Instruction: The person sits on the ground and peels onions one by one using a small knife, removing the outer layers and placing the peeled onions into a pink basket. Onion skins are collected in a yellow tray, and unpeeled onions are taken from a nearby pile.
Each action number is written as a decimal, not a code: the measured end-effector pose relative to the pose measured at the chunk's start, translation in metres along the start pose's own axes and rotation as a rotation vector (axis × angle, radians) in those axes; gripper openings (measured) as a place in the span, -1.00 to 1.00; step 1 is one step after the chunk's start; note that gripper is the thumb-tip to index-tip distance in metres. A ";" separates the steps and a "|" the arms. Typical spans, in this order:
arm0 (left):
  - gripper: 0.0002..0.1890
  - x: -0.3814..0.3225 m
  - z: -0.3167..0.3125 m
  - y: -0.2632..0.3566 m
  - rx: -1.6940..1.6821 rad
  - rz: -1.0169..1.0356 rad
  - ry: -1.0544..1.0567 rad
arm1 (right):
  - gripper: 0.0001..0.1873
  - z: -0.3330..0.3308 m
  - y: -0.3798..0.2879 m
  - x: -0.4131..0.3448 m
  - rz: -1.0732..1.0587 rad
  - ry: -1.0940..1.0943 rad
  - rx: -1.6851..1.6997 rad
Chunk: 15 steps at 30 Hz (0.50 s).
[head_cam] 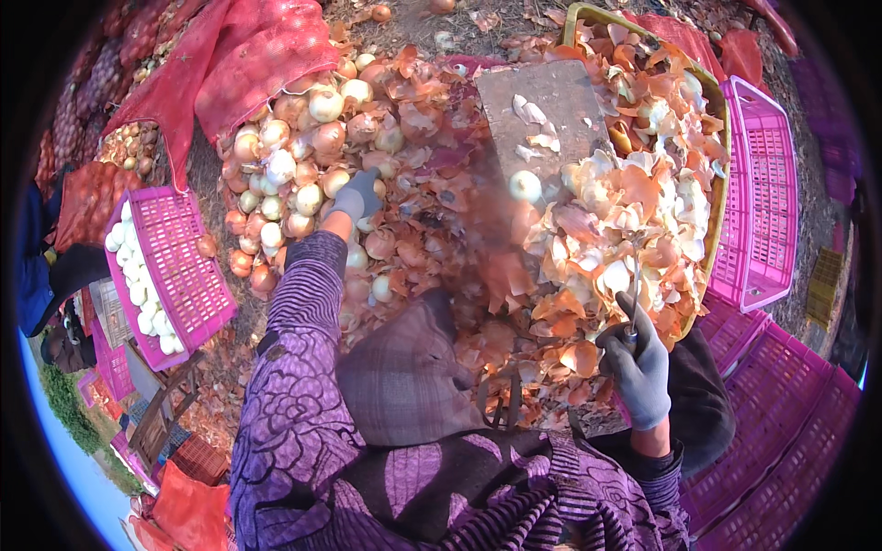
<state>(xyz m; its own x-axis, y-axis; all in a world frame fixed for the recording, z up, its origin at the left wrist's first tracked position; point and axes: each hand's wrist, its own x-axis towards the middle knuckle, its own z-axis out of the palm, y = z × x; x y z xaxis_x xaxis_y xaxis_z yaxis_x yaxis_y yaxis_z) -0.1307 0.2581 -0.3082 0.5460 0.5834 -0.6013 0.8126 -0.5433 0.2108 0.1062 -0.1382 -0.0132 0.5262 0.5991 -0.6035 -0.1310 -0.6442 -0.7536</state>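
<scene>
My left hand (355,198), in a grey glove, reaches into a heap of onions (327,138) on the ground in front of me. Its fingers lie against the onions, and whether they grip one is hidden. My right hand (637,379), gloved too, is closed around the handle of a small knife (635,289) with its narrow blade pointing away from me. Past the blade, loose onion skins (620,213) fill a yellow-rimmed tub (721,172) and spill over its near side. One pale onion (525,186) rests at the near end of a wooden board (544,103).
A pink crate (182,262) of white peeled onions stands at left, beside a person's dark sleeve (34,255). Red mesh sacks (265,48) lie beyond the heap. At right are a pink crate (765,193) and more pink crates (772,413) nearer me.
</scene>
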 end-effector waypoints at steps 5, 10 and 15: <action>-0.32 -0.037 0.007 0.028 -1.243 -0.014 -0.062 | -0.37 -0.002 0.000 -0.010 0.009 -0.012 -0.038; -0.33 -0.123 -0.103 0.115 -1.447 0.334 -0.108 | -0.40 -0.001 -0.012 -0.022 -0.018 -0.130 0.194; -0.29 -0.232 -0.201 0.223 -1.052 0.581 -0.229 | -0.45 0.006 -0.042 -0.023 -0.161 -0.258 0.606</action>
<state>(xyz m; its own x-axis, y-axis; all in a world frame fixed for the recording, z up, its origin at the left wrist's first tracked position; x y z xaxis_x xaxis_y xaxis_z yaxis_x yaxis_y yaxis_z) -0.0347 0.1227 0.0332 0.9204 0.2387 -0.3095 0.2863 0.1273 0.9496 0.0947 -0.1218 0.0308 0.3709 0.8080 -0.4578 -0.5553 -0.2021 -0.8067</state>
